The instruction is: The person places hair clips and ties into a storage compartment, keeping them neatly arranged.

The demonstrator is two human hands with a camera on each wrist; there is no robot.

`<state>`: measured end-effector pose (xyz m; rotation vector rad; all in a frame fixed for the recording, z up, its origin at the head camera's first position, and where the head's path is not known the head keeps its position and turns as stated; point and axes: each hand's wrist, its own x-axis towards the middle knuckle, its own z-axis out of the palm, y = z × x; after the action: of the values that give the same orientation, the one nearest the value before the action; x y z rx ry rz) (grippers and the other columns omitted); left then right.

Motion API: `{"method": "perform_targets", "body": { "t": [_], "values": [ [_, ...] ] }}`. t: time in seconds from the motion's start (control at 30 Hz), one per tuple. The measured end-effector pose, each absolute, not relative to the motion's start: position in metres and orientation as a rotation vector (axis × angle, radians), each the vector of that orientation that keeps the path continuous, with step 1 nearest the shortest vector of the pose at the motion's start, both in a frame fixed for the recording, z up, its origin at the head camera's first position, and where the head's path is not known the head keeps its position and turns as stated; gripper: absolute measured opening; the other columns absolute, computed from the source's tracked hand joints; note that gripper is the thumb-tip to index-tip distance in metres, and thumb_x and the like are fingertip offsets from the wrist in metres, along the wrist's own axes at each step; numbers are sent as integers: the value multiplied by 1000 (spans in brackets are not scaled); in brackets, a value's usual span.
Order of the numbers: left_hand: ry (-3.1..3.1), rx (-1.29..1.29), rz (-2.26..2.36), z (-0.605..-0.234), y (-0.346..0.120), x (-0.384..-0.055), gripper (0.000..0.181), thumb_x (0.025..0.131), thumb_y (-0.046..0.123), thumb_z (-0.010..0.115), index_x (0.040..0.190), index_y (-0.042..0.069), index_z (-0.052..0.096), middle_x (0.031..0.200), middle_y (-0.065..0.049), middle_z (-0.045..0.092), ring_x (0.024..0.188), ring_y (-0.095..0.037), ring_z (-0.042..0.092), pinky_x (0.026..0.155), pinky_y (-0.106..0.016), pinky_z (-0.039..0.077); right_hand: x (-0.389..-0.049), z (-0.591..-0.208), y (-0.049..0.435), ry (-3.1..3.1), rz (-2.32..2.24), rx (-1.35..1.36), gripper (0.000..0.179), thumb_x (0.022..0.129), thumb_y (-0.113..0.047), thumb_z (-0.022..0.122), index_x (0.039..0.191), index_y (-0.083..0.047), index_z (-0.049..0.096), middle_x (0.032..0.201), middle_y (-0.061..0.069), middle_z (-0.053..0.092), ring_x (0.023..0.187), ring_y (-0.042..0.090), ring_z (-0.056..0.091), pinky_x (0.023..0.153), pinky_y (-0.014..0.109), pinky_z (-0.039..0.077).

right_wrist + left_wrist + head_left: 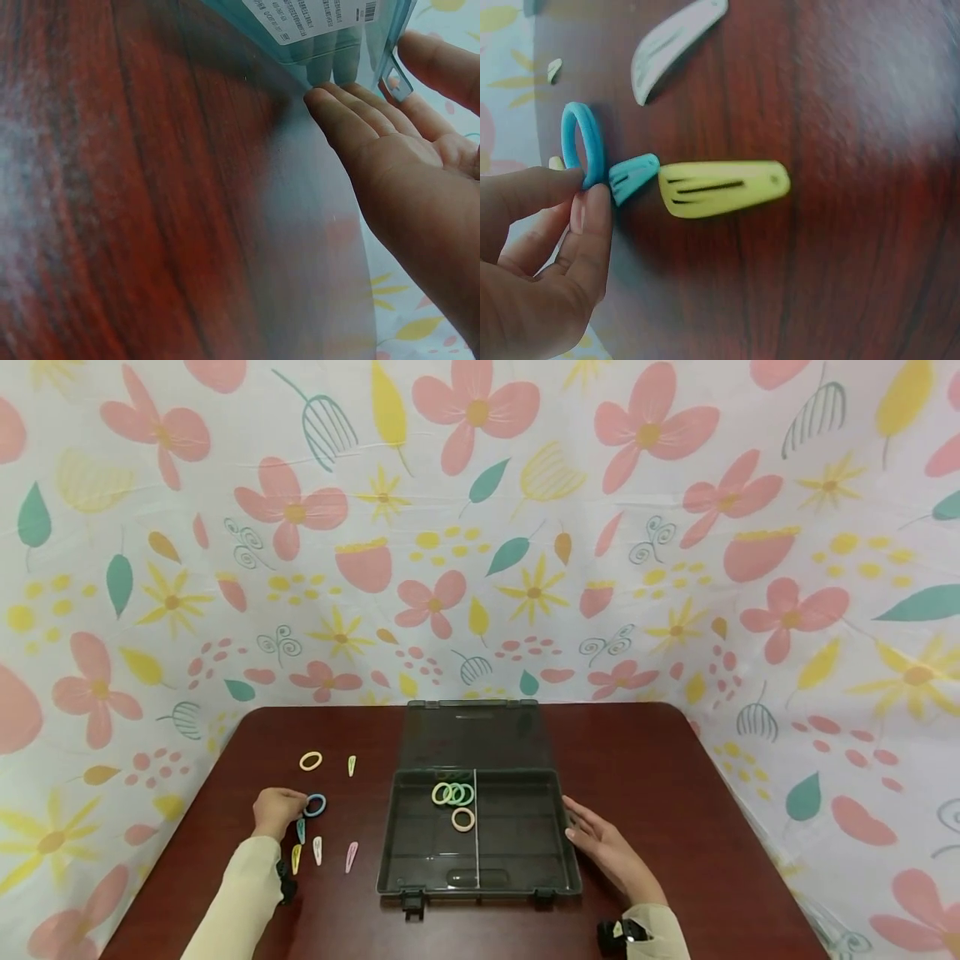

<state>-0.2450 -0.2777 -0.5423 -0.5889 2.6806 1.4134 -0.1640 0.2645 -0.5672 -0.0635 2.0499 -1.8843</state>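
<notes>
A blue hair tie (315, 806) stands pinched between the thumb and fingertips of my left hand (276, 810), at the left of the table. Close beside it lie a blue snap hair clip (634, 176) and a yellow snap clip (727, 187). My right hand (603, 843) rests against the right side of a dark see-through plastic box (517, 835), its fingers extended along the wall in the right wrist view. The box has its lid (472, 735) laid back. Several green, yellow and peach hair ties (463, 820) lie in the left compartment.
A white clip (317, 850) and a pink clip (351, 857) lie between my left hand and the box. Farther back are a yellow hair tie (311, 762) and a yellow-green clip (351, 766). A white divider (476, 843) splits the box. Behind the table hangs a flowered cloth (480, 610).
</notes>
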Motion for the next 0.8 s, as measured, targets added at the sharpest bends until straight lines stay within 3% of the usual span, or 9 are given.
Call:
{"method": "perform_targets", "body": {
  "t": [0.2,0.37,0.47,0.8],
  "values": [
    [2590,-586,1584,-536,-277,-239,25,91,4,60,103,-17,66,105,-33,62,82,-30,70,77,-43,59,-165,-568,263,2056,-1886,-72,62,100,-21,54,154,-19,23,160,9,13,146,31,9,115,56,23],
    [2470,-586,1782,-531,-267,-237,24,93,2,59,108,-17,62,87,-15,66,70,-13,65,73,-35,60,-165,-568,261,2048,-1897,-74,62,100,-19,54,154,-18,23,160,10,14,146,31,10,115,56,23],
    [2418,-551,1882,-525,-257,-238,23,94,0,58,110,-17,60,86,-9,65,69,-9,64,73,-34,60,-164,-567,261,2041,-1900,-66,62,100,-18,53,154,-18,23,160,10,14,146,31,10,115,56,23],
    [2222,-374,2071,-504,-209,-253,31,91,1,64,116,-16,57,99,-11,64,77,-11,66,80,-34,59,-163,-566,264,2083,-1887,-21,60,100,-19,54,153,-22,27,159,8,16,146,31,12,114,56,24]
  ]
}}
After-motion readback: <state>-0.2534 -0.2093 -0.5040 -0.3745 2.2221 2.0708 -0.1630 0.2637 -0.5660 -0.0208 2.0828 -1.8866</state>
